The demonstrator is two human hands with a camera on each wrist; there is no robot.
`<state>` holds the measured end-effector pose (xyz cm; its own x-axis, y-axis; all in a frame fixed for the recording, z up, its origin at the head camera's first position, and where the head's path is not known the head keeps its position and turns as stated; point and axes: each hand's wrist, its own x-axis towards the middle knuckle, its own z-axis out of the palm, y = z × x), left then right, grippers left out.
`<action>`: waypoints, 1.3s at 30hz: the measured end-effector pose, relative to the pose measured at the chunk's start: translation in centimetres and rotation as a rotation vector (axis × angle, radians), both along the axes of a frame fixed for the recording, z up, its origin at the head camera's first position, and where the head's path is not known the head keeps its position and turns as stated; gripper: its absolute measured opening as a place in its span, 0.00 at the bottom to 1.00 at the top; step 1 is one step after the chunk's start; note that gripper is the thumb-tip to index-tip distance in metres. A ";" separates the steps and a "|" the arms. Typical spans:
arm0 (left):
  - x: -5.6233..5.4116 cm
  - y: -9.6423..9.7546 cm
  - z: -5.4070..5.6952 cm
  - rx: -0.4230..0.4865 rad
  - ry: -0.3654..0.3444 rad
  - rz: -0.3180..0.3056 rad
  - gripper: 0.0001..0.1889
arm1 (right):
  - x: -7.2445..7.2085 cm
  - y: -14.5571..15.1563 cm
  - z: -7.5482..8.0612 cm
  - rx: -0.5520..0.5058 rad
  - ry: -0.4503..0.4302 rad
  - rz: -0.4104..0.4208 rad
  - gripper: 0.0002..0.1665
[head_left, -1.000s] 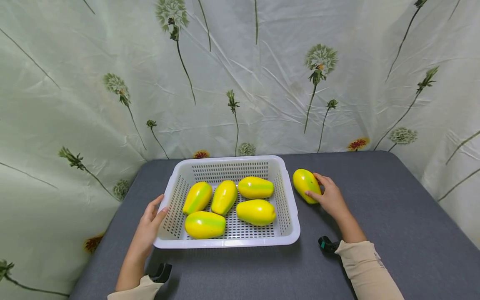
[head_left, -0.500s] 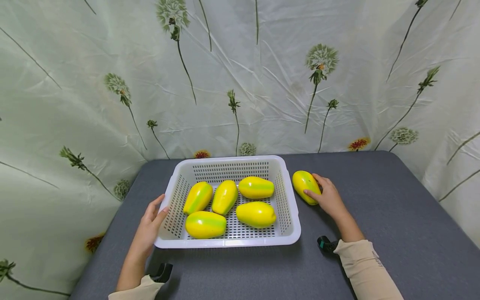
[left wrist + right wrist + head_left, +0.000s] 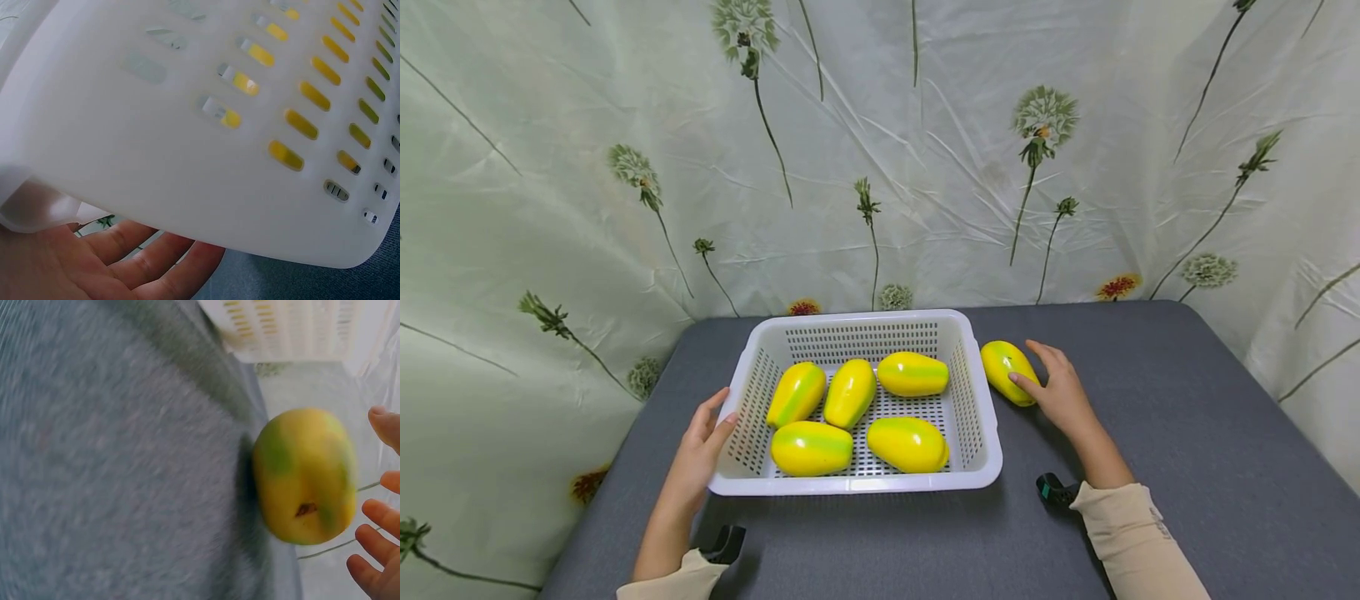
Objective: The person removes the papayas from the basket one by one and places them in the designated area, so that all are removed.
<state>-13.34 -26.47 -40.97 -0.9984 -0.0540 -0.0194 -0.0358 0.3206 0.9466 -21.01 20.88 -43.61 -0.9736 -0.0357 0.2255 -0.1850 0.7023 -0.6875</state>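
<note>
My left hand (image 3: 700, 446) holds the left rim of a white perforated plastic basket (image 3: 857, 483), thumb over the rim; in the left wrist view its fingers (image 3: 156, 265) show past the outer wall. Several yellow papayas with green streaks lie inside, one papaya (image 3: 908, 445) at the front right. Another papaya (image 3: 1008, 372) lies on the table just right of the basket. Beside it is my right hand (image 3: 1060, 392), thumb and fingers spread. From the right wrist, a gap shows between those fingers (image 3: 375, 544) and the papaya, whose end bears a brown mark.
A dark grey cloth covers the table (image 3: 1150, 417). Behind and at both sides hangs a pale curtain (image 3: 940, 167) printed with dandelions, close to the table's back edge. Black straps with small devices sit at both wrists.
The papaya at the basket's front right has rolled toward the front wall. My right fingers have come away from the outside papaya, which sits slightly farther left. My left hand stays put.
</note>
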 end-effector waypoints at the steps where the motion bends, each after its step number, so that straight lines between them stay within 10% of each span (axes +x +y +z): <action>1: 0.0 0.0 0.0 -0.001 -0.001 0.001 0.30 | 0.1 -0.1 0.2 0.000 0.011 0.000 0.39; 22: -0.1 0.0 0.0 -0.009 -0.012 0.013 0.30 | 3.5 -5.6 5.3 -0.033 0.179 0.224 0.42; 39: -0.1 0.1 0.1 -0.003 -0.010 0.011 0.31 | 4.6 -11.4 6.0 0.086 -0.045 0.518 0.41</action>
<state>-13.40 -26.34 -40.84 -0.9974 -0.0651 -0.0296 -0.0492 0.3228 0.9452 -16.37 9.51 -37.58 -0.8322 -0.5313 0.1587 -0.4942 0.5808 -0.6469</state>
